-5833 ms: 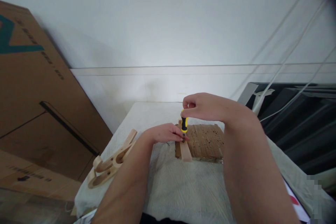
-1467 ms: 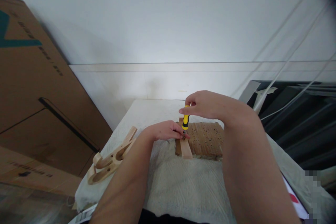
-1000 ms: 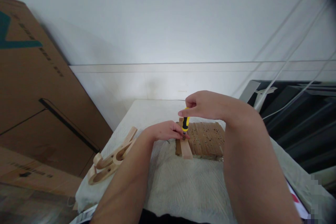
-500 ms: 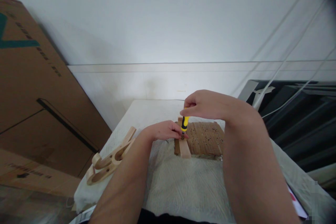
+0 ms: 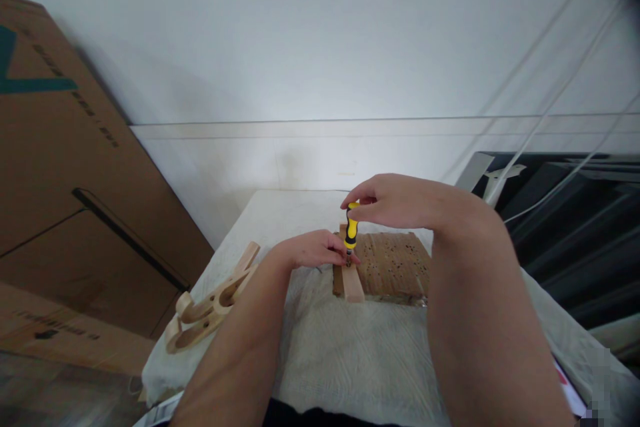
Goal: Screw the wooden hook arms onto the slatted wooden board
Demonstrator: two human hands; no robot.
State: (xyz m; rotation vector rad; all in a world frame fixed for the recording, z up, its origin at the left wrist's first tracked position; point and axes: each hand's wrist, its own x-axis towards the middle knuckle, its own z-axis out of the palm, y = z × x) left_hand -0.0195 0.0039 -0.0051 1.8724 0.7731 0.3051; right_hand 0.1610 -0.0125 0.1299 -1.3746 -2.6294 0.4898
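My right hand (image 5: 390, 200) is closed on the top of a yellow and black screwdriver (image 5: 351, 233) that stands upright. Its tip meets a pale wooden strip (image 5: 352, 282) lying over the left edge of a brown cardboard pad (image 5: 395, 267) full of small holes. My left hand (image 5: 315, 250) rests on the cloth beside the strip, its fingertips pinched together at the screwdriver's tip. What they pinch is too small to name.
A white cloth (image 5: 345, 347) covers the small table. Curved cut-out wooden pieces (image 5: 210, 310) lie at its left edge. A large cardboard box (image 5: 65, 167) leans against the wall at left. Dark equipment (image 5: 575, 227) with white cables stands at right.
My right hand's fingers have shifted round the handle between frames, and the screwdriver stays upright on the same spot. My left hand and the strip have hardly moved.
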